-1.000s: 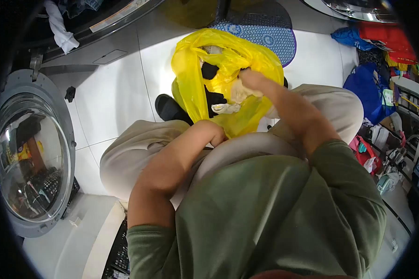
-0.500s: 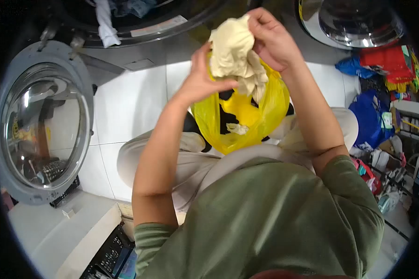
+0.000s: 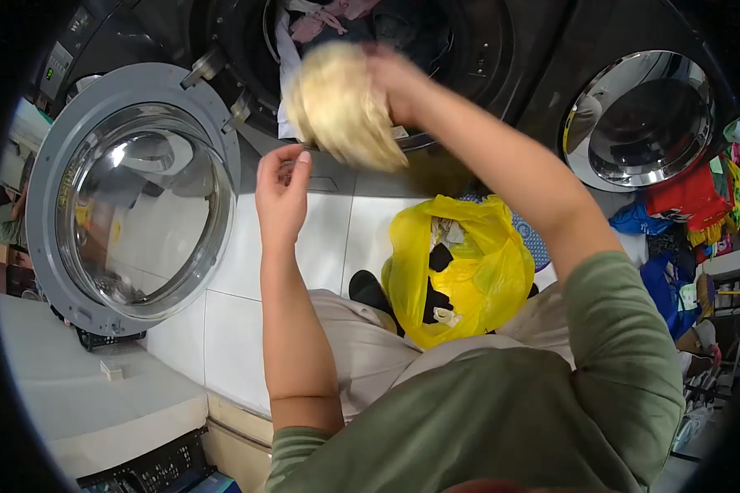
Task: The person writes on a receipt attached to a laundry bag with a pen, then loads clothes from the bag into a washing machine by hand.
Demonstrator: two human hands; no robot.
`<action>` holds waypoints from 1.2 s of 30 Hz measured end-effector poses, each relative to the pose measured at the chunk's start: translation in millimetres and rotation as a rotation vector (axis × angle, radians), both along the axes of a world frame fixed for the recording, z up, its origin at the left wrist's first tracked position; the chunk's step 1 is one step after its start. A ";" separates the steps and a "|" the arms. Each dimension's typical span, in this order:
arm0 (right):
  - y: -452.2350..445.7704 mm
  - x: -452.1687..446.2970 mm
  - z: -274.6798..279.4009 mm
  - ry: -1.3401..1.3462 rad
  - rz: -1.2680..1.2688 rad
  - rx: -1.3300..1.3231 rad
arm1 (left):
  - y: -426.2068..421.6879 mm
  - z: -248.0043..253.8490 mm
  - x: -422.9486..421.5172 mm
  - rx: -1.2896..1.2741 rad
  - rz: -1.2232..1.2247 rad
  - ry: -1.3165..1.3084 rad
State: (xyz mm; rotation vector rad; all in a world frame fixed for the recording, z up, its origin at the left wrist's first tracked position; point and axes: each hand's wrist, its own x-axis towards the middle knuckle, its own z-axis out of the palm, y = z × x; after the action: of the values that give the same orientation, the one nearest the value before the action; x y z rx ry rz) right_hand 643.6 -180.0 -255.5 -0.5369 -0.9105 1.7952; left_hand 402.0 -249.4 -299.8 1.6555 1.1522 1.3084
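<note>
A cream cloth (image 3: pixel 337 103), blurred by motion, hangs from my right hand (image 3: pixel 395 82) in front of the washing machine's open drum (image 3: pixel 469 62). Pink, white and dark clothes (image 3: pixel 329 20) lie inside the drum. My left hand (image 3: pixel 283 185) is raised just below and left of the cloth, apart from it, fingers curled with a gap to the thumb and nothing held. Between my legs stands the open yellow plastic bag (image 3: pixel 501 283), with black and whitish items inside.
The machine's round door (image 3: pixel 45 205) stands swung open at the left. A second machine's closed door (image 3: pixel 649 119) is at the upper right. Coloured bags (image 3: pixel 686 201) and other items line the right side. A black basket (image 3: pixel 156 464) sits at the lower left.
My right hand took the cream cloth out of the yellow bag and moved it up and left to the drum. My left hand has come off the cloth. The view has tilted up towards the machines.
</note>
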 end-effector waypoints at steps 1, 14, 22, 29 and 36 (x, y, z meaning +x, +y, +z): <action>61.0 20.5 2.9 0.165 -0.365 0.203 | -1.2 1.1 0.9 -0.039 -0.018 -0.032; -144.8 89.2 -345.8 -2.016 0.564 0.094 | -12.9 -25.7 29.4 -0.292 -0.362 0.066; -133.7 112.9 -400.8 -1.853 0.159 -0.066 | -9.2 -39.8 57.2 -0.505 -0.459 0.325; -121.9 107.9 -100.3 -0.528 -0.220 0.076 | -35.9 -54.6 84.3 -0.322 -0.572 0.353; -132.3 38.9 -67.4 -0.574 -0.022 0.085 | -31.1 -10.5 67.3 -0.401 -0.110 0.088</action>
State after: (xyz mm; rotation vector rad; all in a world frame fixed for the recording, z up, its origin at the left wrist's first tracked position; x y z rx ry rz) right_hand 682.5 -312.4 -322.8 -1.0314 -1.3515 1.5940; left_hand 469.3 -280.4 -310.3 1.4647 1.2613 0.8739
